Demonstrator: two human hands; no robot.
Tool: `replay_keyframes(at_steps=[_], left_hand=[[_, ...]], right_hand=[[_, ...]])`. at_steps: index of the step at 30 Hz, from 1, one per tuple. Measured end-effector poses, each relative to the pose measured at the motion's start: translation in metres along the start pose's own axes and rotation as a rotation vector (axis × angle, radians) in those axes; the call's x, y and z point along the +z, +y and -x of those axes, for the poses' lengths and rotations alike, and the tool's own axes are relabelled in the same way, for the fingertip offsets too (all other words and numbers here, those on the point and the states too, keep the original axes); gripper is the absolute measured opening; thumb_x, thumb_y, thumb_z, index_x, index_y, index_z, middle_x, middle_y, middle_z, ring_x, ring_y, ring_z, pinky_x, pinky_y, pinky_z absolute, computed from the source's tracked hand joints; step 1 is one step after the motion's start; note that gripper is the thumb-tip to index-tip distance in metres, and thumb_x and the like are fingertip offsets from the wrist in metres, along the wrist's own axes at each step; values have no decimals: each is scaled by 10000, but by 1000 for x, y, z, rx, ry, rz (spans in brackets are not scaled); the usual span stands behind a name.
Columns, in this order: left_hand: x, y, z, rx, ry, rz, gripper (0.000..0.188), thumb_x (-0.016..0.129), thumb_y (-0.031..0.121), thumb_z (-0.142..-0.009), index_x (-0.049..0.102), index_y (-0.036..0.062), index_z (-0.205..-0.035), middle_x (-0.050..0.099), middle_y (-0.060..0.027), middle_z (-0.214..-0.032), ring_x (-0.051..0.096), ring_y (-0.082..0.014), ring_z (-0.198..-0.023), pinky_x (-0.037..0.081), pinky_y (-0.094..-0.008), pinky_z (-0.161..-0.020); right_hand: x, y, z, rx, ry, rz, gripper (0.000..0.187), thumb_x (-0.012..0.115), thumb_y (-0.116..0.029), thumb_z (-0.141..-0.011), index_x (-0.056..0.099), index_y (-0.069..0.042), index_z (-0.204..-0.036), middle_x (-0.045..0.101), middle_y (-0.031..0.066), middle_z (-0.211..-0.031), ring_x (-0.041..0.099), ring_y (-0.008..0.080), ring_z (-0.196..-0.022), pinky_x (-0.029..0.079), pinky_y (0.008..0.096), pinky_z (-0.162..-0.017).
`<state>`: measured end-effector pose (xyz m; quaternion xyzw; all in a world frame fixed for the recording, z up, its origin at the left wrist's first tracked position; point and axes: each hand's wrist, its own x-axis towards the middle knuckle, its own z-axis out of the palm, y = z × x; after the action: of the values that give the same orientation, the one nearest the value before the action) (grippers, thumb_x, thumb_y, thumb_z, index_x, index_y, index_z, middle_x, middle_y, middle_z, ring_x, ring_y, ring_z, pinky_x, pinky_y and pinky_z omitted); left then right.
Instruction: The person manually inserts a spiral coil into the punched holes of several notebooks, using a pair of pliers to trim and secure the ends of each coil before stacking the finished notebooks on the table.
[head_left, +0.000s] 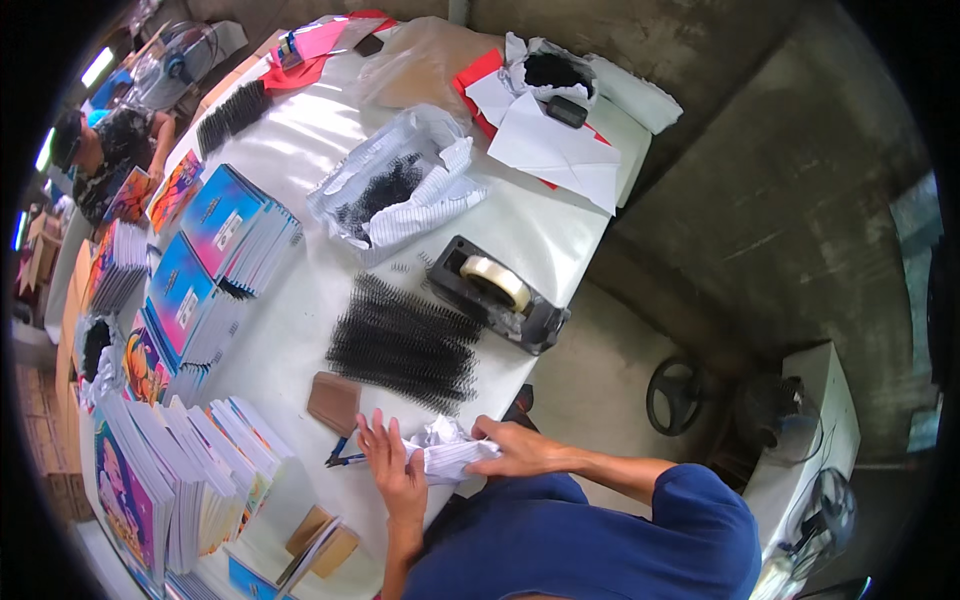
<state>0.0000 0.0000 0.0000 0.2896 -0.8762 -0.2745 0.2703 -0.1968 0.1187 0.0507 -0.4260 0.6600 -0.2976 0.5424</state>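
At the table's near edge, my right hand grips a crumpled piece of lined white paper from its right side. My left hand is open, fingers stretched upward, with its thumb side against the paper's left edge. Just beyond my left hand lie a brown wallet-like case and a blue pen. A dense bundle of black wire spiral coils is spread on the white table past both hands. Beside the coils stands a black tape dispenser with a roll of tape.
Stacks of spiral notebooks and unbound books line the left side. A paper-lined box holds more black coils. Folded white paper lies at the far right. Another person sits across on the left.
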Motion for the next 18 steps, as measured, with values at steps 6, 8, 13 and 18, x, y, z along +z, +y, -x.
replay_keyframes(at_steps=[6, 8, 13, 18], left_hand=[[13, 88, -157, 243, 199, 134, 566, 538, 331, -967, 442, -72, -1353, 330, -300, -1464, 250, -523, -1369, 235, -588, -1090], [25, 122, -214, 350, 128, 151, 562, 622, 207, -910, 432, -44, -1376, 334, -270, -1477, 256, -473, -1388, 238, -537, -1109], [130, 223, -349, 555, -179, 211, 804, 739, 107, -760, 342, 43, -1456, 234, -193, -1545, 175, -433, -1427, 239, -525, -1123], [311, 259, -485, 760, -164, -190, 1025, 792, 168, -692, 186, 104, -1516, 167, -163, -1563, 132, -394, -1441, 223, -583, -1106]], right_hand=[[-174, -32, 53, -103, 308, -31, 432, 763, -328, -785, 593, -9, -1020, 627, 107, -866, 599, 198, -827, 468, 344, -734], [-234, -44, 69, -47, 511, -41, 386, 775, -287, -757, 599, -9, -959, 607, 72, -813, 568, 160, -794, 451, 320, -709], [-363, 7, 89, -37, 1247, -70, 344, 755, -220, -772, 558, 17, -926, 579, 88, -771, 518, 141, -708, 433, 299, -628], [-452, 94, 83, -151, 1524, -276, 369, 731, -241, -809, 530, 34, -952, 575, 84, -832, 513, 148, -756, 440, 299, -639]])
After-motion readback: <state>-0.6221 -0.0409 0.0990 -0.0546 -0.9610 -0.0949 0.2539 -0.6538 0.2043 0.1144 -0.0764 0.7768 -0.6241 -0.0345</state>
